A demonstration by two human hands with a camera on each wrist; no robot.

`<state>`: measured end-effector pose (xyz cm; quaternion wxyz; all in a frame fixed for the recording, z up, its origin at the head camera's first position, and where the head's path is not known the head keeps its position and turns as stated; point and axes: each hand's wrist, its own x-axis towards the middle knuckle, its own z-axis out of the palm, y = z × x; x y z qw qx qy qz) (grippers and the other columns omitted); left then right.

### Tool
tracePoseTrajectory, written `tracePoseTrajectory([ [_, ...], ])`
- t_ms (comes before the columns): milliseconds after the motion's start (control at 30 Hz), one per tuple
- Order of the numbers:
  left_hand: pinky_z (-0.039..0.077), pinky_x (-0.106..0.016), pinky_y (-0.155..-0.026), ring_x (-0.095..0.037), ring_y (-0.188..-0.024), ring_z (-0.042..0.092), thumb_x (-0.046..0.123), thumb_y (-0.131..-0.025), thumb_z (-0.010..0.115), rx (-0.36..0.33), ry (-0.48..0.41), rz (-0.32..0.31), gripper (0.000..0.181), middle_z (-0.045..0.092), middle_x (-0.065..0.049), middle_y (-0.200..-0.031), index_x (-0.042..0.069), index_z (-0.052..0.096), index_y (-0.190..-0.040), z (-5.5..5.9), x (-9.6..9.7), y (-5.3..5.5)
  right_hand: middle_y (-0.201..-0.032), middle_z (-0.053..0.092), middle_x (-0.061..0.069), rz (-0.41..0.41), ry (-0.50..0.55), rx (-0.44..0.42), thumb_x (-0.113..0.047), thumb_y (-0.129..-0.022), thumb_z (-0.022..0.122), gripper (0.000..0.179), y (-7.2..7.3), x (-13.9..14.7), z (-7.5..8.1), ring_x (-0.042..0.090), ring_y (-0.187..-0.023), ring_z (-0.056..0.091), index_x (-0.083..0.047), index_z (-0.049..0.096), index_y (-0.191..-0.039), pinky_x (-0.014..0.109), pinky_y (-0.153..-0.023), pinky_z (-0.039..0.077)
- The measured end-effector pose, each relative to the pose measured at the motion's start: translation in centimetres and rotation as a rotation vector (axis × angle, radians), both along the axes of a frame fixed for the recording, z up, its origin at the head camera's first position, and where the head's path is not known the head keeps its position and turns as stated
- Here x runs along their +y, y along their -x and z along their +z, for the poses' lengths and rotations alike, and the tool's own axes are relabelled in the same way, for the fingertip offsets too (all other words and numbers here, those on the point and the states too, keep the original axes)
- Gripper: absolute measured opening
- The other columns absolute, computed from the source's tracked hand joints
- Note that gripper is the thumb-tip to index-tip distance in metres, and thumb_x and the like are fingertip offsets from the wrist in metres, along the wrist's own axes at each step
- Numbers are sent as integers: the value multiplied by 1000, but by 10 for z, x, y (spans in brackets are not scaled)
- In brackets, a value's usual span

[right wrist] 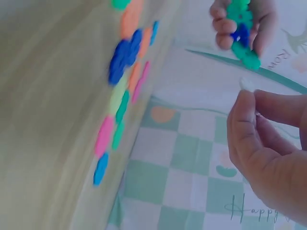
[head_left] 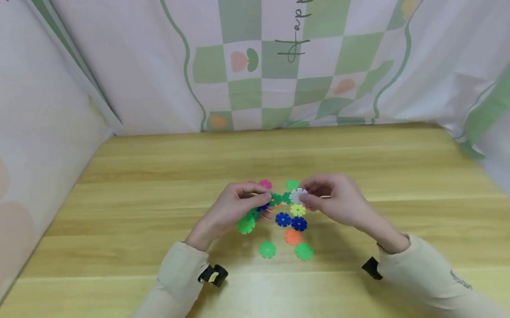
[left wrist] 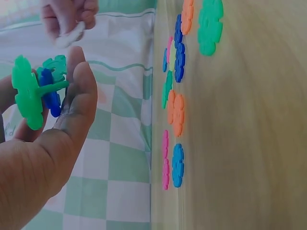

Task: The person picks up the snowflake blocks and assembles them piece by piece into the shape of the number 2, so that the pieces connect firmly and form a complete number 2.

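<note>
Between the fingers and thumb of my left hand (head_left: pixel 229 208) is a joined cluster of notched plastic discs. It includes a bright green disc (left wrist: pixel 28 93), a dark blue disc (left wrist: pixel 51 93) and darker green ones, slotted together at angles. My right hand (head_left: pixel 341 202) pinches a single white notched disc (head_left: pixel 297 195) between thumb and forefinger. In the head view, this white disc sits just right of the cluster's dark green end (head_left: pixel 276 198). Both hands are raised above the table, as the wrist views show, with the cluster and the white disc facing each other.
Loose notched discs lie on the wooden table (head_left: pixel 270 302) under and in front of the hands: green (head_left: pixel 267 250), orange (head_left: pixel 292 236), dark blue (head_left: pixel 298 223), yellow (head_left: pixel 297 210), pink (head_left: pixel 265 184) and light blue (left wrist: pixel 178 165). A checked curtain (head_left: pixel 240 20) hangs behind the table.
</note>
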<state>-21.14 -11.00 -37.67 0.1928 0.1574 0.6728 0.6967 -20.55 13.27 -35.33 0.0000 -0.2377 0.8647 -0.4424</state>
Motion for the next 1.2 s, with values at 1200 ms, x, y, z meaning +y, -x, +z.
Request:
tracePoseTrajectory([
  [1200, 54, -48, -81, -34, -87, 69, 5, -83, 75, 138, 108, 23, 23, 72, -15, -90, -5, 71, -102, -4, 6, -2, -78, 68, 13, -6, 261, -343, 1, -90, 63, 17, -2, -11, -12, 13, -62, 63, 14, 66, -101, 28, -62, 57],
])
